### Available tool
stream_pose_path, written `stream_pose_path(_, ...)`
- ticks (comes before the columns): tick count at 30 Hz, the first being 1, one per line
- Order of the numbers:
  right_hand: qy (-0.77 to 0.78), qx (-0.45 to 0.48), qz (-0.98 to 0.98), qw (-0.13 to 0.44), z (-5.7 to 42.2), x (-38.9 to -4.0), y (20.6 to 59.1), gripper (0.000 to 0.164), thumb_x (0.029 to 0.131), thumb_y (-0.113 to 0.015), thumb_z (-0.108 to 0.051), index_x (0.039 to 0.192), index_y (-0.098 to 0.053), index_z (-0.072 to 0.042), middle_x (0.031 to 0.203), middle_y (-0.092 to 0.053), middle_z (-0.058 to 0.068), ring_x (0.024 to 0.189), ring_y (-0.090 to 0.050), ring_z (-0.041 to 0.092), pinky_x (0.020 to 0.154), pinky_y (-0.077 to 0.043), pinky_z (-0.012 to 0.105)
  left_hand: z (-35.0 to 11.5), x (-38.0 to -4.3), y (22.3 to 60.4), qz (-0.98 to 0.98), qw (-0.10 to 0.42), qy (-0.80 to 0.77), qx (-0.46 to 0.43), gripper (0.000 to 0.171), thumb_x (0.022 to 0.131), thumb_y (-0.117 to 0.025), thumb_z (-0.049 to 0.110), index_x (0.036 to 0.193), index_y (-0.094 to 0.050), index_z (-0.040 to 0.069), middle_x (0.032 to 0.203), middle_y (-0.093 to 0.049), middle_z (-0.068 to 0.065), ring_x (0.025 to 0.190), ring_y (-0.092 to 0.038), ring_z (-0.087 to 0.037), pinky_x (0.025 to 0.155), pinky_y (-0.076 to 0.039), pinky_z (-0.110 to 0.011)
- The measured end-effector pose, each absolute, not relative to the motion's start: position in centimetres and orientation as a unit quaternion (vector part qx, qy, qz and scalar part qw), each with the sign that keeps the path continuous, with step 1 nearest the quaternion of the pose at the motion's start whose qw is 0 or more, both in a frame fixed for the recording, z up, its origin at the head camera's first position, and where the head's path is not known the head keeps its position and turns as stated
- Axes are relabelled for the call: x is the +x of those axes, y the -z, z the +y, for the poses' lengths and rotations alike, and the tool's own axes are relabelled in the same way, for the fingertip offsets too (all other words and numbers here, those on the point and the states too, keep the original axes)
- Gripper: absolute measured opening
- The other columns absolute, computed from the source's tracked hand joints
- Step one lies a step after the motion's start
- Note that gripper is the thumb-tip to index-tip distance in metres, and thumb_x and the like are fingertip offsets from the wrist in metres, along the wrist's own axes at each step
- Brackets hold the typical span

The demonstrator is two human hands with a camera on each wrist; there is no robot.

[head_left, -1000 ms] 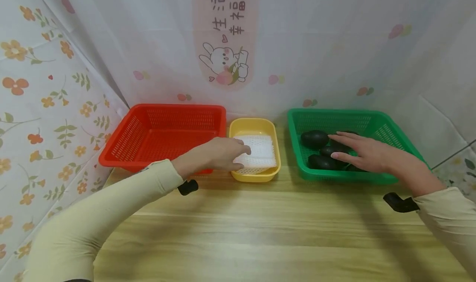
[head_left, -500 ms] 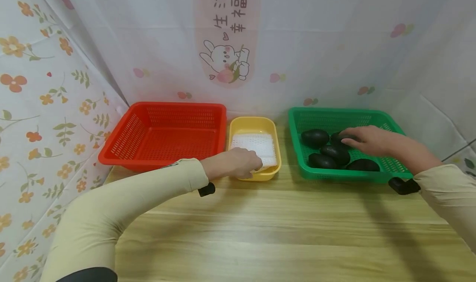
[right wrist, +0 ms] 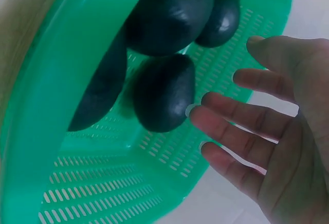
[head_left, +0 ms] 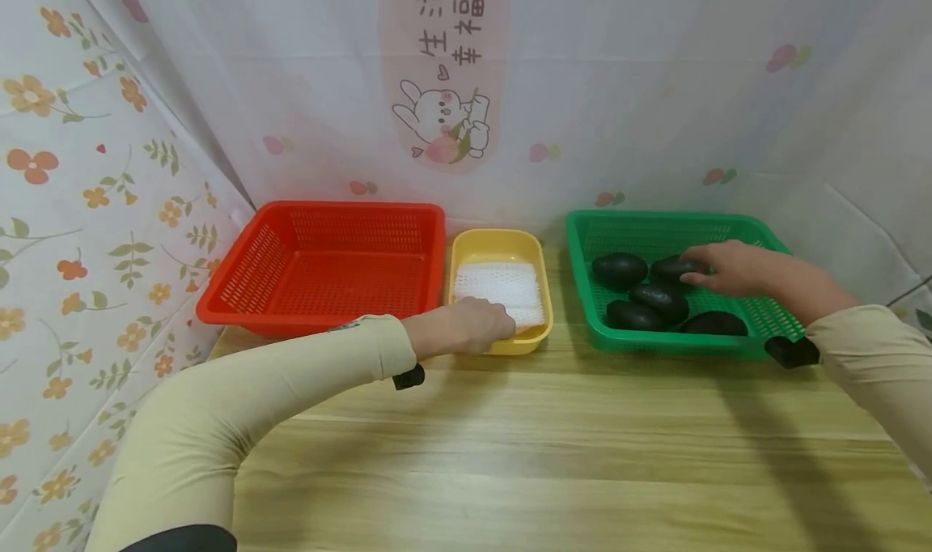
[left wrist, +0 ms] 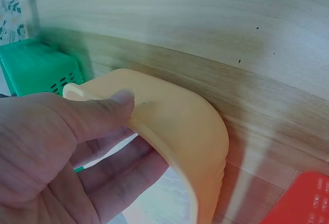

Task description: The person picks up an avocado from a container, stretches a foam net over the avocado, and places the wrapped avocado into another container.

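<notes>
At the front left of the yellow container, my left hand holds its rim. In the left wrist view the thumb presses the outer wall and the fingers curl inside, beside the white foam net sleeves. My right hand hovers over the back of the green basket, fingers spread in the right wrist view. Nearest to its fingertips lies a dark avocado, not gripped; whether a fingertip touches it I cannot tell. Several other dark avocados lie in the basket.
A red slotted basket stands left of the yellow container. All three containers line the back of the wooden table, against a printed cloth. A flowered cloth hangs on the left.
My left hand has moved right and down onto the front rim of the yellow container. The right hand has shifted back and right, uncovering the front avocados.
</notes>
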State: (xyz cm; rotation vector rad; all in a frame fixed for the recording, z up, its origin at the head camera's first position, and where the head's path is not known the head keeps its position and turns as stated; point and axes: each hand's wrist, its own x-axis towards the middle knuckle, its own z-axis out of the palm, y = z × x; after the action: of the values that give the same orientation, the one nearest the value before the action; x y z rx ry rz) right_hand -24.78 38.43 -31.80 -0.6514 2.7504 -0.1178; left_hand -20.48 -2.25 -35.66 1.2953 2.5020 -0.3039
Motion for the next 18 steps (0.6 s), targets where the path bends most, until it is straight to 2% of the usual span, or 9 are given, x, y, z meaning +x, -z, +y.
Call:
stream_pose_path(7,0.04,-0.221,0.96,0.168,39.0,-25.2,32.2,0.046,0.1,-0.065,-0.02,0.131,-0.055,0.013,0.101,-0.069,0.012,0.095,-0.066,0.039,0.079,-0.052,0.056,-2.1,-20.7,35.8,0.873,0.155,0.098,0.452,0.013,0.097,-0.061,0.003,0.102,-0.068,0.012,0.093,-0.06,-0.003,0.077,-0.054,-0.02,0.068,-0.049,-0.032)
stream_pose_path(11,0.05,-0.234,0.955,0.173,39.1,-25.6,32.5,0.049,0.096,-0.072,-0.022,0.129,-0.058,0.012,0.098,-0.069,0.007,0.093,-0.066,0.036,0.079,-0.053,0.055,-2.0,-20.8,35.8,0.87,0.157,0.097,0.458,0.014,0.097,-0.061,0.001,0.102,-0.069,0.011,0.089,-0.058,-0.002,0.076,-0.053,-0.02,0.067,-0.048,-0.03)
stream_pose_path(14,0.076,-0.243,0.948,0.19,39.0,-26.0,32.9,0.052,0.093,-0.076,-0.023,0.128,-0.059,0.011,0.101,-0.07,0.011,0.094,-0.067,0.034,0.078,-0.054,0.053,-2.0,-20.8,35.8,0.868,0.157,0.097,0.461,0.014,0.097,-0.061,0.001,0.102,-0.069,0.011,0.087,-0.056,-0.001,0.076,-0.052,-0.02,0.067,-0.048,-0.03)
stream_pose_path(18,0.101,-0.245,0.939,0.219,38.8,-26.7,33.9,0.059,0.09,-0.08,-0.025,0.129,-0.058,0.013,0.108,-0.069,0.019,0.099,-0.065,0.039,0.081,-0.054,0.055,-2.0,-20.8,35.8,0.866,0.156,0.1,0.465,0.014,0.098,-0.061,0.002,0.104,-0.07,0.011,0.088,-0.056,-0.002,0.077,-0.053,-0.02,0.068,-0.048,-0.03)
